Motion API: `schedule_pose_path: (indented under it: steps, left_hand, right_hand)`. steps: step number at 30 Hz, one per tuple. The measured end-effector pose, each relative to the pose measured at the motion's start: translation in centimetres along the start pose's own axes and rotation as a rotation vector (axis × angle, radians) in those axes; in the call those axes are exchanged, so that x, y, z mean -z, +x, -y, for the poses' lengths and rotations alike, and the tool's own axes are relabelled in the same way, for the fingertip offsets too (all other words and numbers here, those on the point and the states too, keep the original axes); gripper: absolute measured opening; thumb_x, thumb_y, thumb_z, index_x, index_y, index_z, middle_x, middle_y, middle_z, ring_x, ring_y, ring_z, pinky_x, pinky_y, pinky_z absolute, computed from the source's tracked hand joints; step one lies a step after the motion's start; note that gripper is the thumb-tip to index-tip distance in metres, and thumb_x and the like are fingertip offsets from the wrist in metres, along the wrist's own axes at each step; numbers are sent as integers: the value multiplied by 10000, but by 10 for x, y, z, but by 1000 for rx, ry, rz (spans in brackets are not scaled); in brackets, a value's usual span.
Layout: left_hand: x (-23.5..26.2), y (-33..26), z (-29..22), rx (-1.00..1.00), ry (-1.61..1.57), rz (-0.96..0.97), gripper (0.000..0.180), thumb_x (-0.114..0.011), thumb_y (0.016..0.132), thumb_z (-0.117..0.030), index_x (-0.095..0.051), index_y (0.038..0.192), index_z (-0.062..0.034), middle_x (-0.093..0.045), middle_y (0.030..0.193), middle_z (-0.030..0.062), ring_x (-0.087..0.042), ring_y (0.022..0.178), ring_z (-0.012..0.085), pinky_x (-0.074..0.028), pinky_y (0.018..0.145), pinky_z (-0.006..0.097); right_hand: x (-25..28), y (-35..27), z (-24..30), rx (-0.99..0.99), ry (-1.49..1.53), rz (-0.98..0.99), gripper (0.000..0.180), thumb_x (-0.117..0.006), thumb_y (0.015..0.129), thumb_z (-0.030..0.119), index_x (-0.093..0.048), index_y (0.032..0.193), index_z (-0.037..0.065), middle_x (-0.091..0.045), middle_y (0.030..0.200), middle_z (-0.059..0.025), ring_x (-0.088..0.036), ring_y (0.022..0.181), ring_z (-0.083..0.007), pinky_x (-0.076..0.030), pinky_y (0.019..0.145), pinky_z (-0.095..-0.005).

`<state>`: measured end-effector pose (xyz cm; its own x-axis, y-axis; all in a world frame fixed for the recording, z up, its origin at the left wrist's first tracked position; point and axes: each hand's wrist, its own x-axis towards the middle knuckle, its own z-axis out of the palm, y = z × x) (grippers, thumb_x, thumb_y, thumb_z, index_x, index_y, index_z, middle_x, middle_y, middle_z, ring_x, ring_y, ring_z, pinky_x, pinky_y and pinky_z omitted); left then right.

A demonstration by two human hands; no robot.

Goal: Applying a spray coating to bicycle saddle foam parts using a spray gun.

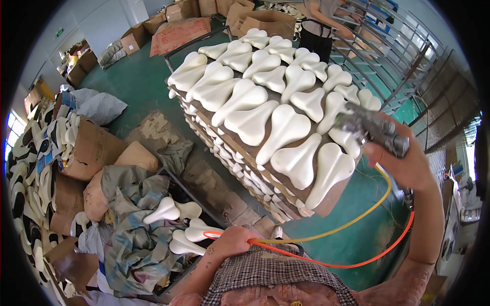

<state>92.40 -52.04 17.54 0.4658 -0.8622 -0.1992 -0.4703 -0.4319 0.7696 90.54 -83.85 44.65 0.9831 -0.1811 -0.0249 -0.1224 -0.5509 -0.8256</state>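
My right hand (403,158) is raised at the right, its fingers wrapped round a metal spray gun (377,131) that is smeared by motion. The gun points left over the stack's right edge. A yellow hose (352,222) and an orange hose (352,266) hang in loops between the gun and my left hand (236,240). Low in front of my body, that hand is closed round both hoses. White bicycle saddle pads (286,132) lie in rows on the top board of a tall layered stack, most with their smooth side up. More pads show between the lower boards.
At the left, several white pads (166,210) lie beside a crumpled grey-green sheet (135,229). Cardboard boxes (94,148) and heaped saddle parts (30,204) stand further left. Beyond the stack, another person (326,20) is near metal racks (377,66). Flattened cardboard (209,188) lies on the green floor.
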Motion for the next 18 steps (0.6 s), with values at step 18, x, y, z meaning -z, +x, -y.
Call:
schedule_pose_path:
  steps: [18]
  left_hand:
    - [-70, 80, -55, 176, 75, 25, 278, -535, 704, -180, -678, 938, -137, -641, 798, 114, -600, 744, 325, -462, 631, 426]
  right_hand:
    - [119, 65, -102, 65, -40, -48, 536, -719, 794, 258, -516, 1212, -10, -587, 731, -11, -549, 618, -78, -448, 580, -235]
